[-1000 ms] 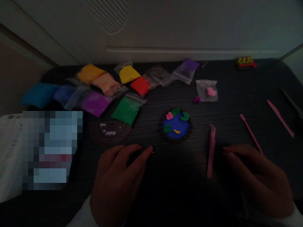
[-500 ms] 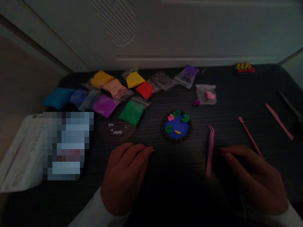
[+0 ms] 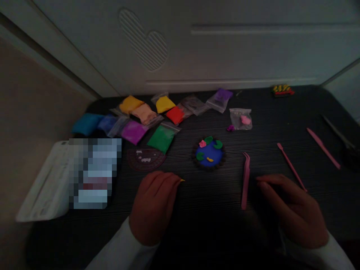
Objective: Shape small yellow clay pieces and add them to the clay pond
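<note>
My left hand (image 3: 154, 204) rests on the dark table (image 3: 213, 221), fingers curled, with a tiny orange bit of clay (image 3: 182, 180) at its fingertips. My right hand (image 3: 292, 210) lies on the table with its fingers loosely curled and nothing visible in them. Pink tweezers (image 3: 245, 181) lie just left of it, and a thin pink tool (image 3: 291, 166) passes by its knuckles. Beyond the hands sits a round blue clay pond (image 3: 209, 153) with a dark pebble rim, green pads, a pink flower and an orange fish.
Several bags of coloured clay (image 3: 161, 138) lie at the back left, and a small bag holding pink clay (image 3: 241, 119) sits behind the pond. A pink knife tool (image 3: 323, 148) lies at right. A white sheet (image 3: 45, 191) lies at left, a clear ruler (image 3: 144, 159) beside it.
The view has tilted up and pulled back, so everything sits lower and smaller. My left fingers have curled closer over the orange bit. My right hand has hardly moved.
</note>
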`<state>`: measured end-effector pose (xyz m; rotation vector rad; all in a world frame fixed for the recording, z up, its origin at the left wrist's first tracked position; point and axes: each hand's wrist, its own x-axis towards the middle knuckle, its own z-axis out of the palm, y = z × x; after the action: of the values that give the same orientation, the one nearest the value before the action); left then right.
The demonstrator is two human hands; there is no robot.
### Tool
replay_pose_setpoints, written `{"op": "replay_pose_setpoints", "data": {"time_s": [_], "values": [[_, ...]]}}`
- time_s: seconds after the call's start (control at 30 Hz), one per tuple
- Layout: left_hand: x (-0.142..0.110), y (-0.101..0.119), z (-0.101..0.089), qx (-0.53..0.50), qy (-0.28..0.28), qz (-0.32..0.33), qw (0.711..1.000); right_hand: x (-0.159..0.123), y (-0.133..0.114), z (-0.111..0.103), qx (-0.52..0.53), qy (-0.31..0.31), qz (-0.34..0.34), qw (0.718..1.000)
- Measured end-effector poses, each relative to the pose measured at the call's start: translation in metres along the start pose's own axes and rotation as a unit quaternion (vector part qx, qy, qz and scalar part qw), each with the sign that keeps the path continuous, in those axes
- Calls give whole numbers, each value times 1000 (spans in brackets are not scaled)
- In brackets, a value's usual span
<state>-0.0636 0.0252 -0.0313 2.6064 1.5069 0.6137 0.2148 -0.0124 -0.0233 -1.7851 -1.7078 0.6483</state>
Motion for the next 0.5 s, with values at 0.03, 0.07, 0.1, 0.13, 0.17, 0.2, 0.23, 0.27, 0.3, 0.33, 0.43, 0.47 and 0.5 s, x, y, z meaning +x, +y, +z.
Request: {"op": "replay_pose_setpoints", "data": {"time_s": [0.03,0.07,0.1,0.13,0.17,0.2,0.23,0.27,0.3,0.33,0.43,0.47,0.5], "values": [[0,0,0,-10,4,-3,1000,0,1,0,2,-1,2,1000],[0,0,0,-20,6,-7,1000,0,1,0,3,-2,5,1000],[0,0,0,-27,9,-13,1000,0,2,0,5,-3,6,1000],[0,-1,0,-31,13,-22,999,0,3,1,8,-2,7,1000],[0,-1,0,-33,21,-30,999,0,3,1,12,1,6,1000],[-1,-1,0,-33,27,-41,998,0,4,2,18,5,8,1000],[-1,-2,0,-37,34,-43,998,0,5,3,24,5,3,1000],[-1,-2,1,-40,38,-39,998,0,6,4,31,10,-1,999],[-1,-3,1,-48,44,-38,997,1,7,5,36,10,-4,999],[-1,-3,1,-63,49,-34,996,1,8,6,37,6,-5,999],[1,-5,2,-64,68,-25,995,3,10,9,52,5,-5,999],[2,-5,1,-62,73,-24,995,4,10,9,60,4,-6,998],[3,-5,1,-61,77,-25,995,4,10,10,68,3,-7,998]]}}
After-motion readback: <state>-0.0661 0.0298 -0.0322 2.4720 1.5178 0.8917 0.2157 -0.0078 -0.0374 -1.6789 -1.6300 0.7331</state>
